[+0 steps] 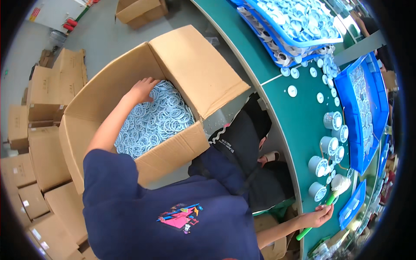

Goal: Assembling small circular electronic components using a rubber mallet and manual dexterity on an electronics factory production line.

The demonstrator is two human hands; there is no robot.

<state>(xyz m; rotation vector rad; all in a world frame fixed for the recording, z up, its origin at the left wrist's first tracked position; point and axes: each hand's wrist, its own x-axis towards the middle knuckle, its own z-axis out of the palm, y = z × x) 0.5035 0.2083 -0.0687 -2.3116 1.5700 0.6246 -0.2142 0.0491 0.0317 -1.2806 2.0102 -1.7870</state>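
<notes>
My left hand [144, 89] reaches into a large cardboard box [177, 151], at the far edge of a pile of pale blue rings [149, 125]. Its fingers are apart, and I see nothing held in them. Over the green table my right hand [320, 216] is closed around the green handle of a brush [331, 199], whose thick white head points away from me. Close to that head stand several pale blue and white round cylindrical parts [318, 166], with small discs [292, 91] scattered farther up the table.
Stacked blue trays [299, 42] full of pale round parts stand at the table's far end. Another blue tray [348, 108] lies along the right side, with a smaller one [359, 199] nearer. Cardboard cartons [47, 160] are stacked on the left. An open carton [141, 12] sits on the floor behind.
</notes>
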